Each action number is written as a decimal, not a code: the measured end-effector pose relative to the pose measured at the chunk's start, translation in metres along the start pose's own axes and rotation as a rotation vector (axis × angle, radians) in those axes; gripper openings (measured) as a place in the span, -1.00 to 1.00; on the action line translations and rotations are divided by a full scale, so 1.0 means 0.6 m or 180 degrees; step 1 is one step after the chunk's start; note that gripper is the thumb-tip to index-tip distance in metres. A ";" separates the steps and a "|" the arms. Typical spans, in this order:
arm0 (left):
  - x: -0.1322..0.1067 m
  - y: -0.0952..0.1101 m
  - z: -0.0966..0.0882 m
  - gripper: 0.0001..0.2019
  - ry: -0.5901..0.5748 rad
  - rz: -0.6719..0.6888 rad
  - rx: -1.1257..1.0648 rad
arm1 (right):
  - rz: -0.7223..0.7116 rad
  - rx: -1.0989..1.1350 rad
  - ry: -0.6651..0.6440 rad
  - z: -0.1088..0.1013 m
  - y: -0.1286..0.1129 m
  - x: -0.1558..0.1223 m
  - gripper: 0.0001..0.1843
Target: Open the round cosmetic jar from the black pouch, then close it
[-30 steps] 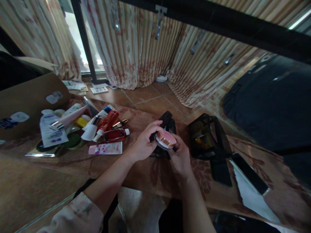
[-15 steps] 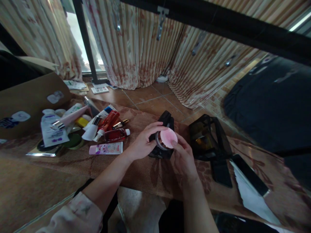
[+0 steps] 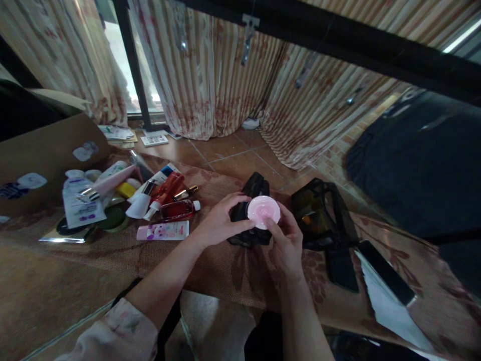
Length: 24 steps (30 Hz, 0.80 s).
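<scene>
pink round container (image 3: 263,206): held up between your two hands, above the black bag, its pink face tipped toward you; cannot tell if its underside touches the bag.
your left hand (image 3: 221,223): closed in narrow on the container's left side, fingers along the far edge, thumb at the near edge.
your right hand (image 3: 285,243): thumb pressed on the near right of the pink face, fingers curled round the right side.
black bag (image 3: 257,183): on the table (image 3: 221,268), partly hidden by your hands.
to your left: pink-capped tube (image 3: 167,230) lying flat, red bottle (image 3: 176,211) just beyond it, then a jumbled heap with a white pouch (image 3: 80,203) near the cardboard box (image 3: 52,150).
to your right: dark mesh case (image 3: 340,215) standing near your right hand; beyond it, a phone (image 3: 387,271) partly over white paper (image 3: 398,316).
</scene>
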<state>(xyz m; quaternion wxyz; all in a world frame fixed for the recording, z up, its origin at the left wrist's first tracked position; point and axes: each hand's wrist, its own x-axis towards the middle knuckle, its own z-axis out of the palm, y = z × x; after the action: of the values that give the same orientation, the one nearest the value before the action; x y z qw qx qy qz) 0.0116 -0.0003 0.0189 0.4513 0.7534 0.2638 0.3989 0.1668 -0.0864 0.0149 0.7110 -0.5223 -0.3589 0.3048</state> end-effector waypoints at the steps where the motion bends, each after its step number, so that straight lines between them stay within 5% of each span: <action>1: 0.001 -0.001 0.000 -0.55 0.0019 -0.0049 0.0034 | -0.0006 -0.0013 -0.0070 0.000 0.001 -0.001 -0.47; 11: -0.001 -0.014 0.004 -0.74 -0.0035 -0.0158 0.0248 | 0.0080 0.0064 -0.0285 -0.010 0.012 0.001 -0.50; 24: -0.003 -0.010 0.003 -0.71 -0.0110 -0.0212 0.0178 | 0.0123 -0.0066 -0.0221 -0.008 0.016 0.004 -0.49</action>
<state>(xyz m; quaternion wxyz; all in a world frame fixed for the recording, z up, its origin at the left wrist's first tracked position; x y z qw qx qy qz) 0.0122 0.0002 0.0125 0.4475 0.7634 0.2918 0.3630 0.1715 -0.0846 0.0051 0.6866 -0.5256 -0.3763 0.3327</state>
